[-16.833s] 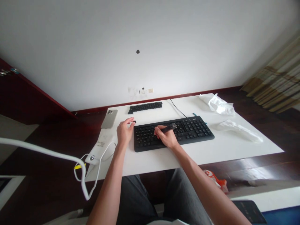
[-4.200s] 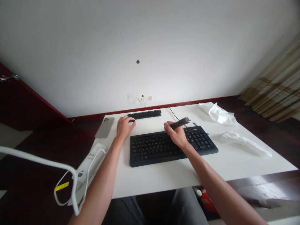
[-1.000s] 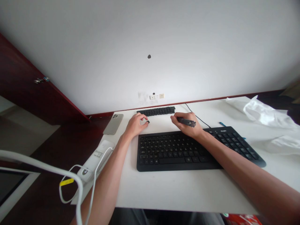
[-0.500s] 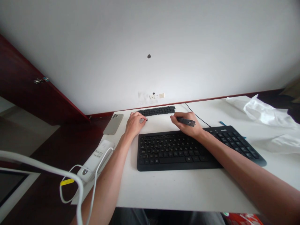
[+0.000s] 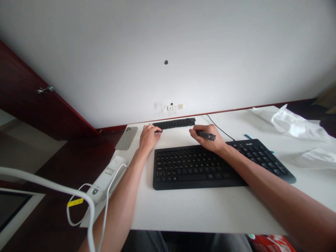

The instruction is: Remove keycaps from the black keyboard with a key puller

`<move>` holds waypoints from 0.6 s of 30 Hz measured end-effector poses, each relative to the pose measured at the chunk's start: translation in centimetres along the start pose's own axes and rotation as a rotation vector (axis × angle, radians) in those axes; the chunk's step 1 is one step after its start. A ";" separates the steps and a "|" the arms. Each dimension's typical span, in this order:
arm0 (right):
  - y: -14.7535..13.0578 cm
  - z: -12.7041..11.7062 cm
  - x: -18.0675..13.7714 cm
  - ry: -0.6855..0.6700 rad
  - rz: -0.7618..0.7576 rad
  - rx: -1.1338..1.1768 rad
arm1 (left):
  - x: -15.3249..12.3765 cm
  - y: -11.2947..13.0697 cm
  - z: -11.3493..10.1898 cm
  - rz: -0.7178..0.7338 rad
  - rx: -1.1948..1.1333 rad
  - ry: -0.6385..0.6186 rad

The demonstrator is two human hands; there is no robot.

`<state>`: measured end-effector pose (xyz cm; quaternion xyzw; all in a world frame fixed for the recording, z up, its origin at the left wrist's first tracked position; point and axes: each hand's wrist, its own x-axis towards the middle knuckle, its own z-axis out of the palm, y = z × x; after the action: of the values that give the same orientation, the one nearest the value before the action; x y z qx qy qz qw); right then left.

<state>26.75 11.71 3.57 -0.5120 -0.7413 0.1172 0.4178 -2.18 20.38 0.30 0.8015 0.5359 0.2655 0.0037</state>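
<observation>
A black keyboard (image 5: 210, 168) lies across the white desk (image 5: 199, 210) in front of me. Behind it, near the wall, black keycaps (image 5: 177, 123) are lined up in rows. My left hand (image 5: 148, 137) is closed in a pinch on a small black keycap and touches the left end of those rows. My right hand (image 5: 207, 137) rests just behind the keyboard's top edge, closed around a dark pen-shaped tool (image 5: 207, 135) that points right.
A phone (image 5: 127, 138) lies face down at the desk's left corner. A white box (image 5: 107, 176) with a looped white cable (image 5: 89, 206) sits at the left edge. Crumpled white plastic bags (image 5: 294, 124) lie at the right. The keyboard's black cord (image 5: 219, 128) runs back toward the wall.
Over the last second my left hand has carried the keycap back from the bare desk to the left end of the keycap rows. My right hand has barely moved.
</observation>
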 end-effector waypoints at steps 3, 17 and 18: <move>-0.1 0.0 0.0 -0.005 0.000 0.003 | 0.0 0.0 0.1 0.001 0.010 0.018; -0.7 -0.2 0.1 -0.005 0.072 0.001 | 0.0 1.0 0.2 -0.094 -0.157 0.113; -0.8 -0.2 0.1 -0.005 0.077 0.002 | 0.0 1.3 0.3 -0.100 -0.218 0.078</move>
<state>26.38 11.42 4.26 -0.5395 -0.7220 0.1350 0.4117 -0.96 19.86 0.41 0.7577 0.5428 0.3527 0.0829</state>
